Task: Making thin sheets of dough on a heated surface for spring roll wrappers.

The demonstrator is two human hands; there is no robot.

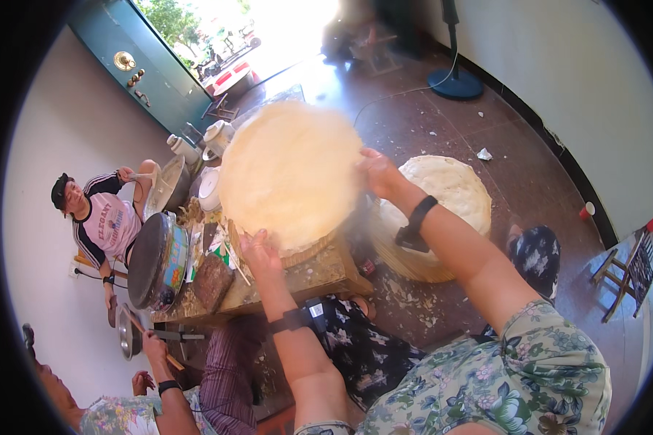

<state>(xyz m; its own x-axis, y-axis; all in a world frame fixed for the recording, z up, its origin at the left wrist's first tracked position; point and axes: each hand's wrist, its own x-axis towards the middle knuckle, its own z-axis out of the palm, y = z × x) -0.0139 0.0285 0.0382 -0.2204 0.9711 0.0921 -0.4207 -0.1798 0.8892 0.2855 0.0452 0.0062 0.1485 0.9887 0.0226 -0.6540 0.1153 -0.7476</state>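
Observation:
A large, thin, pale round flatbread is held up in front of me, its outline blurred. My left hand grips its lower left edge. At its right edge, my right hand has the fingers closed on the rim. Beneath the lower edge shows part of a round straw mat, mostly hidden, above a low wooden table. To the right of my right hand, more pale flatbread lies in a thick round pile on another straw mat on the floor.
A round dark griddle and a brown block stand at the table's left. Beyond them, a seated person holds a utensil by a metal bowl. A second person grips a wooden stick at lower left. A folding stool stands right.

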